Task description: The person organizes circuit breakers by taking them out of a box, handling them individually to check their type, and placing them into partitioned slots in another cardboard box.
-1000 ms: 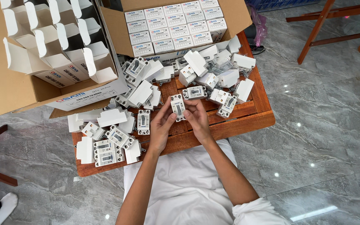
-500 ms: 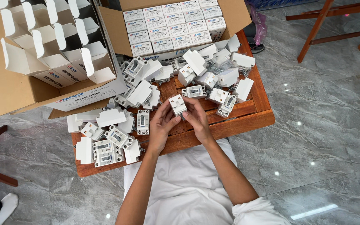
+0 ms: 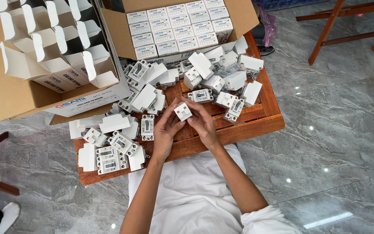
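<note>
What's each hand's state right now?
Left hand: closed on the small white breaker.
Right hand: gripping the same breaker from the other side.

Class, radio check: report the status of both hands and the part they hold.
Left hand and right hand both gripping one white breaker. Held above wooden table. Nothing blocking.

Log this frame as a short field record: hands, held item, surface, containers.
left hand: grips the small white breaker from the left
right hand: grips the same breaker from the right
surface: low wooden table, strewn with loose white breakers
containers: open carton of packed small boxes at the table's far edge; carton of open empty boxes at upper left
floor: grey marble tiles
</note>
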